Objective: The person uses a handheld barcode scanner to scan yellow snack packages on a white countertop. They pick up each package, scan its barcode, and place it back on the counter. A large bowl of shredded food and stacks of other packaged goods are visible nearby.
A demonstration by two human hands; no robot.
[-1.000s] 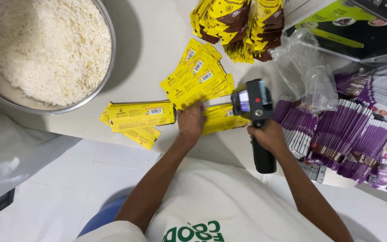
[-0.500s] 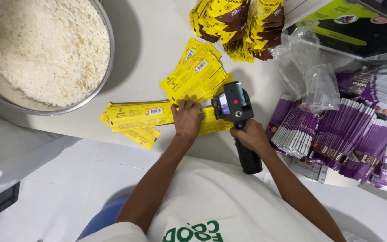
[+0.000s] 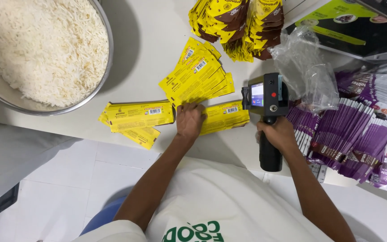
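My left hand (image 3: pixel 190 120) presses flat on a yellow pouch (image 3: pixel 224 117) lying near the front edge of the white table (image 3: pixel 148 54). My right hand (image 3: pixel 277 133) grips the black handle of a handheld printer gun (image 3: pixel 266 99), whose head with a small screen sits just right of that pouch. A fan of flat yellow pouches (image 3: pixel 195 77) lies just beyond my left hand. Another stack of yellow pouches (image 3: pixel 136 117) rests to its left.
A large metal bowl of white rice (image 3: pixel 41 49) fills the far left. Yellow-and-brown packets (image 3: pixel 238 24) are heaped at the back. Crumpled clear plastic (image 3: pixel 304 67), rows of purple packets (image 3: pixel 350 130) and a green-and-black box (image 3: pixel 350 24) crowd the right side.
The printer gun has moved right, off the yellow pouch to its right end. My left hand stays pressed on the pouch.
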